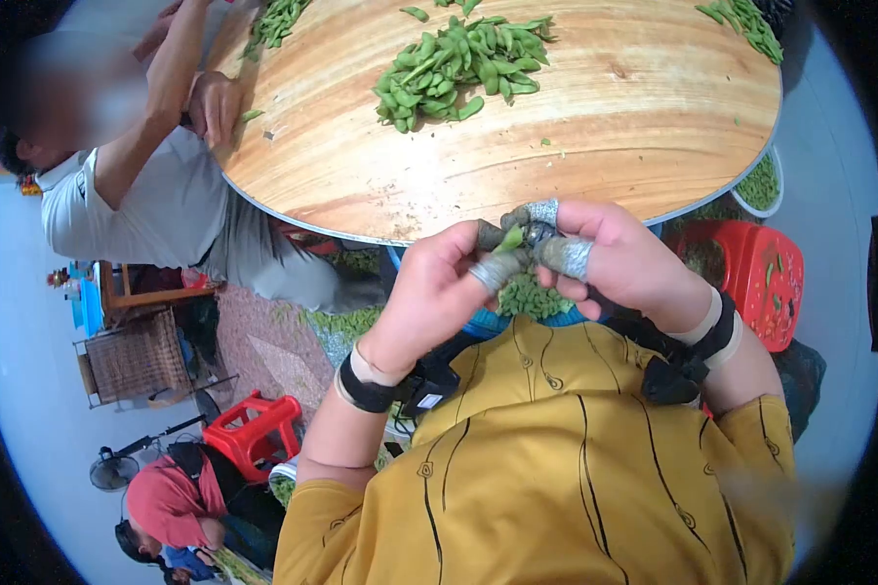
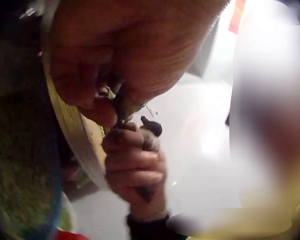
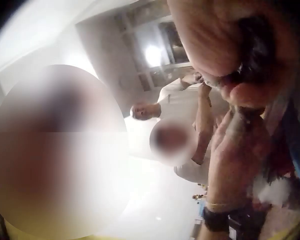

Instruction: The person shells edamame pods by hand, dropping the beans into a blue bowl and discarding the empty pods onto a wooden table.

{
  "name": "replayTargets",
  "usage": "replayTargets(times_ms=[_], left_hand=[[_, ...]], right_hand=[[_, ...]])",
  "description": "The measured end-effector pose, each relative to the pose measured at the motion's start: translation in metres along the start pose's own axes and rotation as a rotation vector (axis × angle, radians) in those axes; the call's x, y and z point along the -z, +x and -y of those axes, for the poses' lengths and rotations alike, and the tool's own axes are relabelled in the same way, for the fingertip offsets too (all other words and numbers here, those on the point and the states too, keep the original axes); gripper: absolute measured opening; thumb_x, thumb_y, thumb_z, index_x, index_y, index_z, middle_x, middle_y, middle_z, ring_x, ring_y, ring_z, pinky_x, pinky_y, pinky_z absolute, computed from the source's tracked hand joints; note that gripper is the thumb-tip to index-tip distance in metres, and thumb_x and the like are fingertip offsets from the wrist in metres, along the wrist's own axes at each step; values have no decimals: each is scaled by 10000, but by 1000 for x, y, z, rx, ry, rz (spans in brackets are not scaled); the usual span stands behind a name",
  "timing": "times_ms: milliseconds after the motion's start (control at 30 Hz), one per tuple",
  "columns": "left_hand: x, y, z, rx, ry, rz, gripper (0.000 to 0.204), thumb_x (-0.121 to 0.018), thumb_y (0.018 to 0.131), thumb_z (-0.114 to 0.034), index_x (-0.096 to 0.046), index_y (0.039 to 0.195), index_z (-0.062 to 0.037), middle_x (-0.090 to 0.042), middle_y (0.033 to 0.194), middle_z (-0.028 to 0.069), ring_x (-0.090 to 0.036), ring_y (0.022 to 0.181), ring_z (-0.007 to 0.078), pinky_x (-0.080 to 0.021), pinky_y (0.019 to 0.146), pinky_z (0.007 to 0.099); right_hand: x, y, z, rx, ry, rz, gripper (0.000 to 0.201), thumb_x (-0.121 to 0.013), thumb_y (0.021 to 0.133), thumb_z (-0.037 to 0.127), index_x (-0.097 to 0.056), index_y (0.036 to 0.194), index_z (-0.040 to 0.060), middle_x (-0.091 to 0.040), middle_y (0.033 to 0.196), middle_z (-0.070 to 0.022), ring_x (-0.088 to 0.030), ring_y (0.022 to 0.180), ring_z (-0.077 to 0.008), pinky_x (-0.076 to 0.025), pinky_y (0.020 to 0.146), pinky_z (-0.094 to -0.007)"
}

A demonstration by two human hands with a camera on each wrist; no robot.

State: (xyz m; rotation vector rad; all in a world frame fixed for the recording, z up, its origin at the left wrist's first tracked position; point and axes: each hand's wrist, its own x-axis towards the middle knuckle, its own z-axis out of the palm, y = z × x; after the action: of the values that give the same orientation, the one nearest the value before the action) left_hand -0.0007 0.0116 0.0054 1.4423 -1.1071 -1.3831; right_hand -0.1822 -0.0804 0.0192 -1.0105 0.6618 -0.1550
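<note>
Both hands meet just off the table edge in the head view, with tape wrapped round several fingers. The left hand (image 1: 424, 292) pinches a green soybean pod (image 1: 510, 240) between thumb and fingertips. Against it, the curled right hand (image 1: 639, 258) grips a small dark, shiny thing (image 1: 539, 232); fingers cover most of it, and I cannot tell its kind. That dark thing (image 3: 257, 47) also shows inside the right hand's curl in the right wrist view. Beneath the fingers, shelled green beans (image 1: 532, 297) lie in a blue basin (image 1: 478, 326).
A heap of pods (image 1: 458, 73) lies on the round wooden table (image 1: 615, 127), with smaller piles at its far edges. Another person (image 1: 146, 195) sits at the left. Red stools stand right (image 1: 766, 283) and lower left (image 1: 254, 429). A white bowl (image 1: 777, 200) of beans is beside the table.
</note>
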Motion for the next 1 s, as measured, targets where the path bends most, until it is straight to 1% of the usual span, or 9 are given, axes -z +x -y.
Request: replayTargets(times_ms=[33,67,133,200,700,800,867,933,1000], left_hand=[[1,1,1,-319,488,-97,147,-636,770,5,-574,903,-1,-548,683,70,-540,539,164,-472,516,298],[0,0,2,-318,489,-96,147,-636,770,5,-574,903,-1,-548,683,70,-540,539,164,-472,516,298],[-2,-2,3,-539,1058,-229,197,-668,693,3,-575,867,1,-568,691,116,-589,604,287,-477,536,368],[-6,-3,1,-521,1087,-250,234,-636,643,28,-573,866,-5,-549,710,169,-576,623,356,-473,540,404],[-8,3,7,-778,1297,-389,227,-613,631,-16,-565,853,-23,-523,721,107,-550,593,250,-450,507,354],[-9,3,-2,-610,1103,-313,219,-598,676,-13,-586,895,-12,-538,714,125,-561,602,254,-455,518,337],[-7,3,-2,-298,546,-183,115,-570,862,-82,-608,932,0,-569,724,85,-541,540,182,-427,468,317],[-3,4,2,-179,384,-127,202,-508,936,-155,-597,984,20,-605,761,74,-554,549,135,-427,472,275],[2,4,0,184,-601,57,238,-512,938,-195,-580,997,25,-611,766,86,-560,535,140,-429,471,252]], right_hand=[[-2,-1,2,5,-76,-21,295,-442,885,38,-572,1149,54,-568,779,-3,-509,566,-48,-467,441,-193],[-4,-2,3,5,-75,-20,295,-442,885,38,-572,1149,54,-568,779,-3,-509,566,-48,-467,441,-193],[-7,-2,5,5,-170,-46,346,-423,838,8,-579,1143,57,-576,778,-1,-515,565,-47,-462,445,-189],[-8,-2,5,24,-195,-47,362,-417,824,3,-582,1140,62,-581,782,2,-519,568,-47,-463,449,-189],[-2,-4,10,0,-97,-75,300,-420,863,25,-571,1123,22,-601,806,-23,-544,581,-60,-462,440,-195],[-1,-6,10,8,-155,-95,294,-432,869,25,-582,1122,29,-603,798,-12,-526,560,-49,-439,436,-185],[-2,-7,6,26,-196,-107,294,-440,873,24,-587,1127,33,-602,791,-6,-515,548,-43,-425,433,-179],[-4,-7,1,135,-206,-114,280,-483,896,61,-590,1154,39,-597,776,5,-486,523,-30,-397,428,-170],[0,-8,4,115,-139,-56,288,-502,902,83,-580,1176,41,-595,774,6,-481,520,-29,-393,426,-171]])
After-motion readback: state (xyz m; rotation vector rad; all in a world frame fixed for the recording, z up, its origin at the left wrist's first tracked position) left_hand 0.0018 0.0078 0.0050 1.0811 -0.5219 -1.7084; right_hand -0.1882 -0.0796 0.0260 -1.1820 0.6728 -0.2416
